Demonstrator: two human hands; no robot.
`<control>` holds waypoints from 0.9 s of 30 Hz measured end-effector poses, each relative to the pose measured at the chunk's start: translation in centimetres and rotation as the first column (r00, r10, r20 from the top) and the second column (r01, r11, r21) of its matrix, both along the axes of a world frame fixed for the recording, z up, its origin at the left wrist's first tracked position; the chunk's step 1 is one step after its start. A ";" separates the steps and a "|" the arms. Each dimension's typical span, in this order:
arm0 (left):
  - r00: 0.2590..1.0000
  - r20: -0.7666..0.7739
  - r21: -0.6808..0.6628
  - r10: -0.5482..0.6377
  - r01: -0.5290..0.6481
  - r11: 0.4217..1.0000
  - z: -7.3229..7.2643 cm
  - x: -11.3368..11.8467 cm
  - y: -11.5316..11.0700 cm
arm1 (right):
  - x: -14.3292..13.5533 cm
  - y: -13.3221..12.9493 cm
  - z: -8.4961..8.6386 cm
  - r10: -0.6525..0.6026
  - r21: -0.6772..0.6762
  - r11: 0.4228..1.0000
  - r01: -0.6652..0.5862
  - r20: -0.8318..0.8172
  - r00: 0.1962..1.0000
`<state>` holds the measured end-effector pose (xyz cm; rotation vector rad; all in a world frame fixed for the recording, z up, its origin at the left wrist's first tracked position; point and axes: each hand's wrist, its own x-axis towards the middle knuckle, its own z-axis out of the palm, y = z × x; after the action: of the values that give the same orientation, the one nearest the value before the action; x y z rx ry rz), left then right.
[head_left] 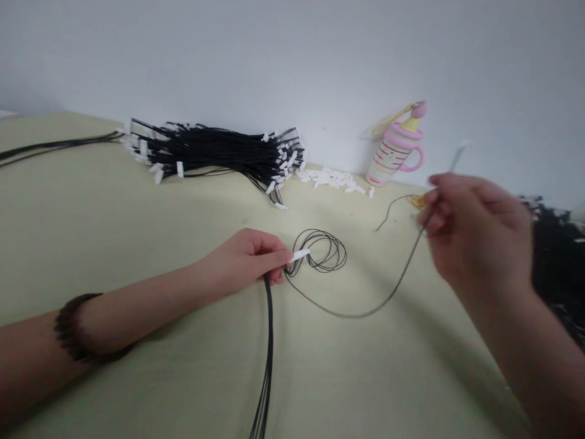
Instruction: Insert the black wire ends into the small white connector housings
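Near the middle of the view my left hand (251,259) pinches a bundle of thin black cords (269,323) along with a small white tag (300,255). The bundle hangs down from the fingers toward the bottom edge, and several cord loops (326,251) fan out just right of the fingertips. At the right, my right hand (475,225) is closed on a single dark cord (402,277), which sags in a curve back to my left hand. A blurred pale tip (459,152) sticks up above the right fingers.
A pile of black cords with white tags (210,149) lies at the back left. Beside it are loose white pieces (331,178) and a striped pink cup figure (393,149). A yellow bit with thread (415,201) lies behind my right hand; more black cords (555,250) lie far right.
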<state>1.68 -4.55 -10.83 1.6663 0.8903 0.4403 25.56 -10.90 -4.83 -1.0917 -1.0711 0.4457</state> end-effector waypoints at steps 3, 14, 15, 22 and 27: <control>0.998 0.047 -0.032 0.043 -0.042 0.999 -0.2 -0.1 0.0 | -3.3 -0.6 -3.6 0.259 -0.321 0.922 -0.215 0.101 0.961; 0.999 -0.003 0.026 0.033 -0.033 0.999 0.8 -0.1 -0.5 | -6.2 -1.9 -7.6 0.431 -0.535 0.807 -0.249 0.245 0.869; 0.999 -0.011 0.028 0.030 -0.030 0.999 0.8 -0.1 -0.5 | -6.2 -1.9 -7.5 0.432 -0.532 0.809 -0.251 0.249 0.867; 0.999 -0.031 0.063 0.040 -0.038 0.997 0.3 -0.1 -0.1 | -6.5 -1.9 -7.7 0.451 -0.529 0.806 -0.264 0.260 0.854; 0.998 -0.023 0.054 0.053 -0.051 0.997 0.3 -0.1 -0.2 | -6.4 -1.9 -7.6 0.438 -0.522 0.814 -0.253 0.267 0.858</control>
<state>1.59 -4.79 -10.57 1.7038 0.9491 0.4840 19.15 -12.84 -12.40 -1.4526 -1.5764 0.8547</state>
